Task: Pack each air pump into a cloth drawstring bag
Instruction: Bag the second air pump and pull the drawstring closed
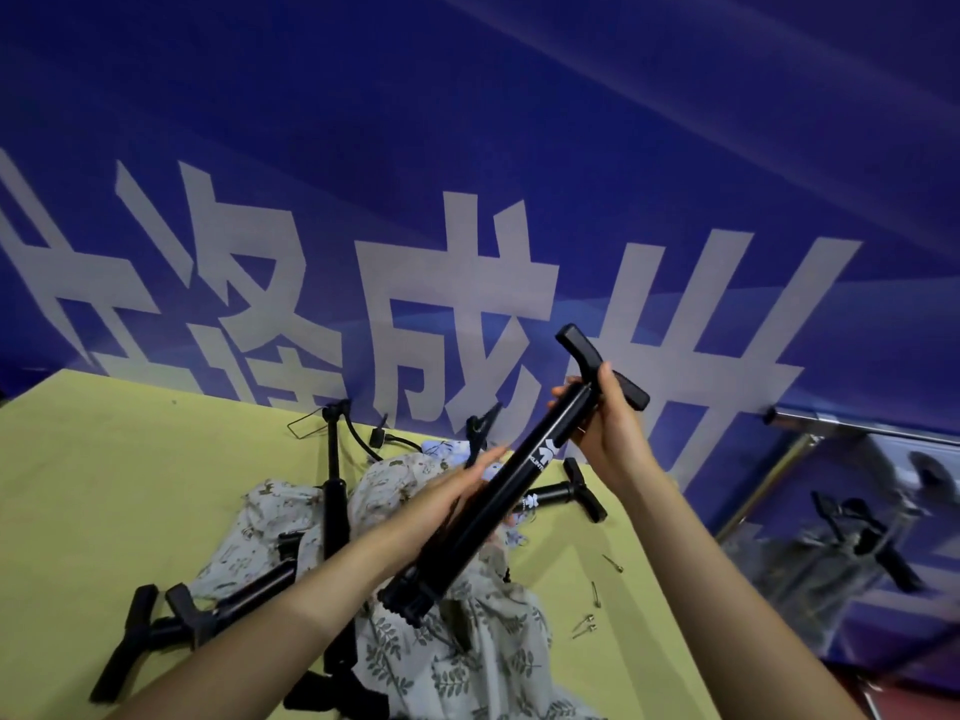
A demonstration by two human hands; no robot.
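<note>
The air pump [498,491] was off the tabletop [104,485], held slantwise in the air above the heap of cloth drawstring bags [467,652], its T-handle [602,366] raised toward the far edge and its base end [410,600] pointing down at the cloth. The right hand [608,423] had its grip curled round the barrel just below the handle. The left hand [462,491] lay along the middle of the barrel with its fingers nearly straight, touching rather than clasping; motion blur made the finer contact hard to read.

To do this step well, I judged the base end should lead into a bag. That called for the left hand to leave the barrel, find one bag's mouth in the heap and spread it wide, while the right hand steadied the pump alone. The heap was crumpled and no open mouth showed, so picking out a single bag came first. The handle was the widest part and seemed likeliest to snag on the drawstring hem, so the mouth needed loosening fully before the pump slid in.

Other black pumps [228,600] lay on and beside the cloth toward the near left corner, one more [566,491] lay beyond the held pump, and small metal needles [597,595] were scattered near the right edge. A blue banner [467,174] with large white characters rose behind the far edge.
</note>
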